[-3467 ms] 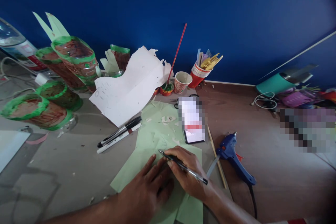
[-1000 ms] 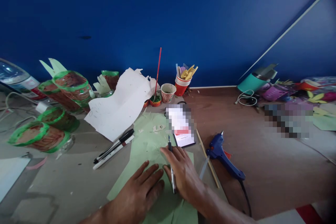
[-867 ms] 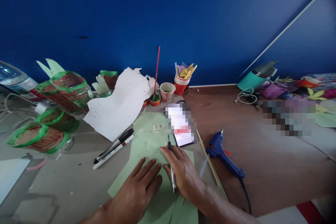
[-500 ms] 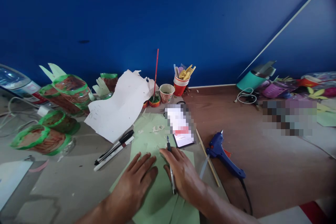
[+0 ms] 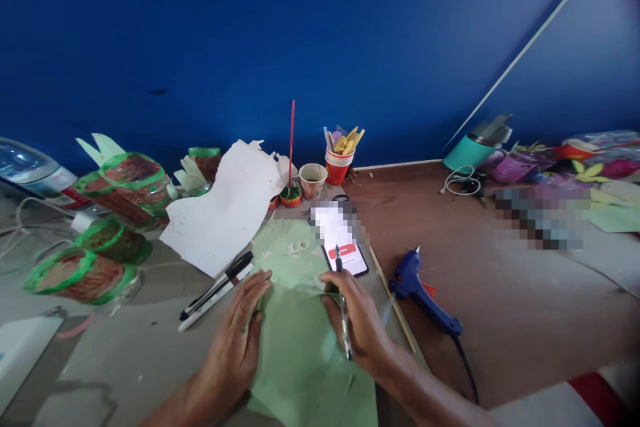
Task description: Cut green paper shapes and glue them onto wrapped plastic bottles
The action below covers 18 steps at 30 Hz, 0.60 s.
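Light green paper [image 5: 295, 333] lies on the table in front of me, with a cut sheet of the same green beyond it. My left hand [image 5: 235, 333] rests along the paper's left edge, fingers stretched forward and thumb apart. At the right edge, my right hand [image 5: 357, 313] holds a pen [image 5: 344, 310] between its fingers, tip pointing up and away. The fingertips of that hand touch the paper's edge. Just past the right hand lies a phone [image 5: 345, 250] with its screen lit and partly blurred out. Two markers [image 5: 217, 290] lie left of the paper.
To the right are a wooden stick [image 5: 393, 297] and a blue glue gun [image 5: 425, 293] with its cord. White cut paper [image 5: 215, 213] leans at the back beside green-rimmed containers [image 5: 80, 273]. Paper cups [image 5: 313, 180], a cup of plastic cutlery [image 5: 340, 167] and a teal container [image 5: 467, 150] stand by the blue wall.
My hands have moved apart: the left to the left edge of the paper, the right slightly rightward with the pen. The green paper between them is now more exposed.
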Available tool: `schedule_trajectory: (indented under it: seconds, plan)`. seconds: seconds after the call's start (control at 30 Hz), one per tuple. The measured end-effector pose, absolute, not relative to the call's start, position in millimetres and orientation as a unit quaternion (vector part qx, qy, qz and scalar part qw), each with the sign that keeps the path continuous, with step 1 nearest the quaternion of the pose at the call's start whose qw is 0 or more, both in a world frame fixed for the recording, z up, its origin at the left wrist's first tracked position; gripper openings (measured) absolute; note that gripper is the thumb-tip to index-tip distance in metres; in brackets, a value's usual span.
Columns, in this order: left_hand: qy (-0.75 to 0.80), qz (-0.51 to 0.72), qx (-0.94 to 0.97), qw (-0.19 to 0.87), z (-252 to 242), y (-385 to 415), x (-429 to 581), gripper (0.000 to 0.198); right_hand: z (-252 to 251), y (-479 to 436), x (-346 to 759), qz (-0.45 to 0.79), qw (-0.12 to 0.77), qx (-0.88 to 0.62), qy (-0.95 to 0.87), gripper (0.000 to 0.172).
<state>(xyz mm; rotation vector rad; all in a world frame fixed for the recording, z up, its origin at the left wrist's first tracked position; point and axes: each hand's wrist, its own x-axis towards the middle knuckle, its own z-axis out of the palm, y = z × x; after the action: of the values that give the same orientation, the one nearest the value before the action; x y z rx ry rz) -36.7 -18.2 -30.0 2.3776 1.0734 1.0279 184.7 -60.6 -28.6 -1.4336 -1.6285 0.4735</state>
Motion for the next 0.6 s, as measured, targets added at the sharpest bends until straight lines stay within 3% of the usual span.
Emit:
schedule_trajectory:
  seconds: [0.23, 0.4, 0.53, 0.6]
  plan:
    - [0.480, 0.403, 0.714, 0.311, -29.8, -13.1, -35.5, 0.034, -26.7, -58.5, 191.6, 0.128, 0.536, -0.614, -0.565, 0.027]
    - [0.488, 0.435, 0.631, 0.419, -23.0, -11.7, -30.2, 0.036, -24.7, -55.9, 195.6, 0.192, 0.635, -0.600, -0.448, 0.031]
    - [0.434, 0.340, 0.675, 0.490, -23.3, -21.0, -31.6, 0.036, -26.7, -53.7, 193.7, 0.177, 0.612, -0.622, -0.456, 0.028]
    - [0.395, 0.321, 0.729, 0.458, -25.9, -24.6, -36.2, 0.035, -27.1, -53.9, 192.5, 0.159, 0.592, -0.633, -0.473, 0.026]
